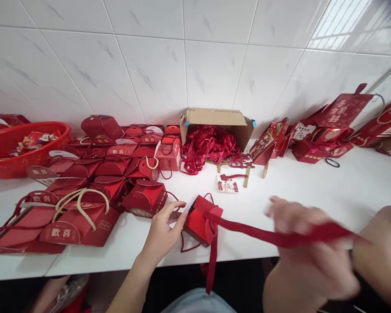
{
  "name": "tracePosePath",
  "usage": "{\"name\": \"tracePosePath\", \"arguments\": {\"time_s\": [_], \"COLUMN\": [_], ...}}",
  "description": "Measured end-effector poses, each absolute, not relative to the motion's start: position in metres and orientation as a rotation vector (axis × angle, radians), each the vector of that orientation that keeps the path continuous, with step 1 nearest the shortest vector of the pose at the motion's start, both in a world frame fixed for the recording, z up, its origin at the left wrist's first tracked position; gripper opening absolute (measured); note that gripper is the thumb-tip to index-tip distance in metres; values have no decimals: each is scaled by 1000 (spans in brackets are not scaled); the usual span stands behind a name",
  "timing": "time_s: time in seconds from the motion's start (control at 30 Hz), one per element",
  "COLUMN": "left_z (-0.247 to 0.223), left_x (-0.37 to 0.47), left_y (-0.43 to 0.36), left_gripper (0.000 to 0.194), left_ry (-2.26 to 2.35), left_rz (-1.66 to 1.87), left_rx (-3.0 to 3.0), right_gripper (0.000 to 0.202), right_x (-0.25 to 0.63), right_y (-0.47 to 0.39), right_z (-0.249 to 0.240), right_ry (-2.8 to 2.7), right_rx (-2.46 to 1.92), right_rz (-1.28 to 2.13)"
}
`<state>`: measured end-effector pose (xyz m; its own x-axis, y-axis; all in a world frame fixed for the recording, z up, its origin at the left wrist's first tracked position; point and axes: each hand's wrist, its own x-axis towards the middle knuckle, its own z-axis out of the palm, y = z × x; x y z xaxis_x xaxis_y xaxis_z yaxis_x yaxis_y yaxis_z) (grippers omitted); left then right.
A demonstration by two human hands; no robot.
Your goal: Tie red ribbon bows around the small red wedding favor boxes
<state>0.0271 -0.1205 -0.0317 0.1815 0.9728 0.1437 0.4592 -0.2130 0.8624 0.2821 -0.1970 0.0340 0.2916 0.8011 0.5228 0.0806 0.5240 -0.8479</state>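
Note:
A small red box (198, 224) sits near the table's front edge. My left hand (167, 226) is at its left side, thumb and fingers closed on its flap edge. From the box a red ribbon (244, 229) stretches right to my right hand (308, 243), which is blurred by motion, with the ribbon lying across its fingers. Another end of ribbon hangs from the box over the table edge. Red cord loops show above and below the box.
Many red boxes (145, 198) stand at left, beside a red basket (28, 150) of sweets. A cardboard box (215, 116) of ribbons is against the wall. Red bags (345, 108) stand at right. Another person's arm (378, 243) rests at far right.

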Motion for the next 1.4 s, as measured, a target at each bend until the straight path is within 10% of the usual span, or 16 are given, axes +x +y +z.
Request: {"name": "tracePosePath", "arguments": {"time_s": [0.33, 1.4], "left_z": [-36, -89], "left_x": [30, 20], "left_y": [-125, -101], "left_gripper": [35, 20], "left_ry": [1392, 1801], "left_rz": [1024, 878], "left_rx": [1514, 1877], "right_gripper": [19, 23], "right_x": [207, 251], "right_y": [-129, -156], "right_z": [-16, -59], "right_ry": [-1726, -1333], "right_rx": [-1526, -1374], "right_rz": [932, 731]}}
